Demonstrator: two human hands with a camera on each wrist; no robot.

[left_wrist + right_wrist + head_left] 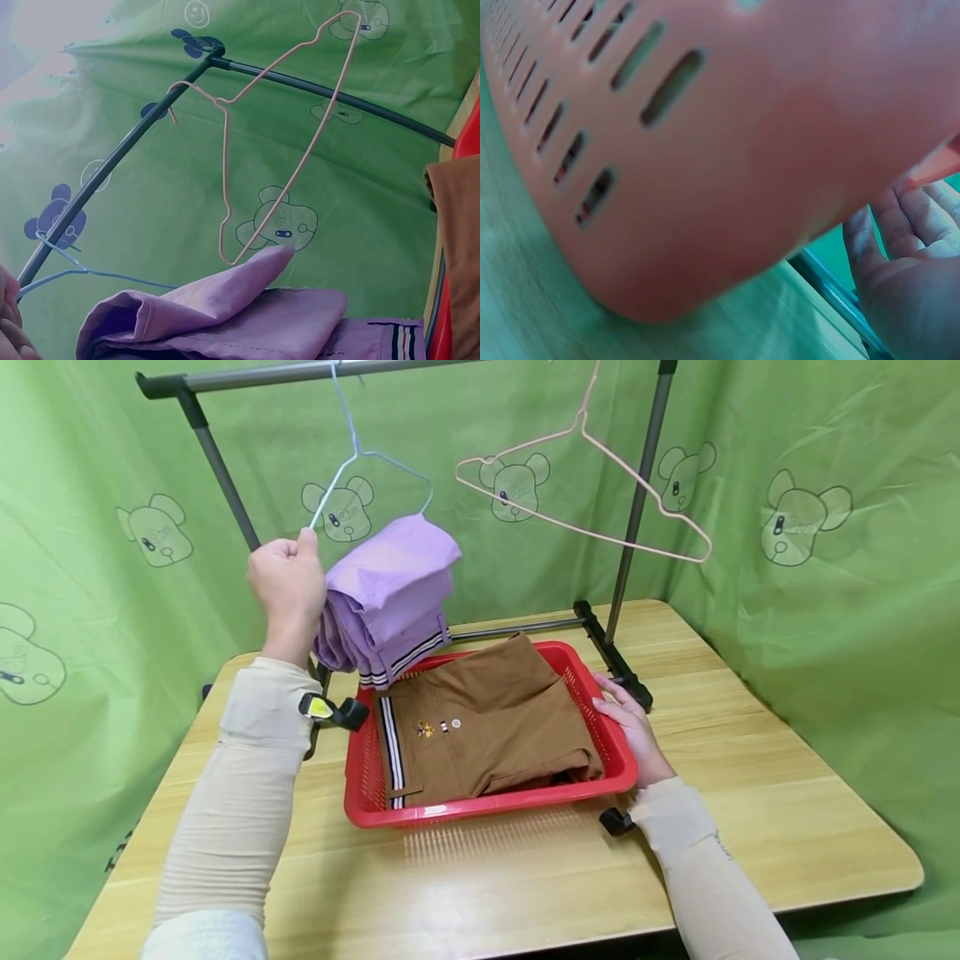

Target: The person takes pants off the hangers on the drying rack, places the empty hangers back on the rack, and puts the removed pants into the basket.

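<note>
My left hand (288, 585) grips one shoulder of a blue wire hanger (356, 439), whose hook is at the rail. Folded purple trousers (397, 568) with a striped waistband hang over this hanger, bunched beside the hand. In the left wrist view, their folded cloth (225, 322) fills the bottom. My right hand (633, 727) holds the right rim of a red plastic basket (491, 806). The right wrist view has those fingers (900, 225) under the rim, beside the slotted basket wall (727, 172). Folded brown trousers (487, 718) with a striped waistband lie in the basket.
A pink wire hanger (585, 531) hangs bare at the right of the grey metal rail (255, 375). The rack's foot (615, 656) stands on the wooden table (750, 827), behind the basket. Green printed cloth (840, 627) encloses the table's back and sides.
</note>
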